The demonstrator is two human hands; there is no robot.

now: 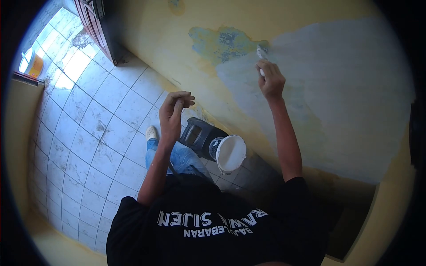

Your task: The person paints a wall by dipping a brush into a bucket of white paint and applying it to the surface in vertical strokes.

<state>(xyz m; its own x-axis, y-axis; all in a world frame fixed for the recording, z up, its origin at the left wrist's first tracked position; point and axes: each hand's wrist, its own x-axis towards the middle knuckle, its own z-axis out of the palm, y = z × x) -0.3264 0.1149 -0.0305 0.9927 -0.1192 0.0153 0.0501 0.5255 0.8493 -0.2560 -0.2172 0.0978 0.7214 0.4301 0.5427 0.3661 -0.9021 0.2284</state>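
My right hand (270,79) grips a paintbrush (262,53) by its handle, with the white head up against the wall (239,82). The head is at the edge of a bare patch (226,42) of flaking blue-green and grey. Whitish coating (346,75) spreads over the wall to the right of it. My left hand (174,108) is raised over the floor, loosely bent with its fingers apart, and nothing shows in it. Below it, a white paint bucket (231,154) with a pale inside is beside a dark plastic stool or stand (199,138).
Dirty white tiles (100,119) cover the floor. An open door (95,29) is at the upper left, and a white and yellow bucket (32,63) stands near the doorway. My leg in jeans (184,158) and light shoe (151,133) are close to the stool.
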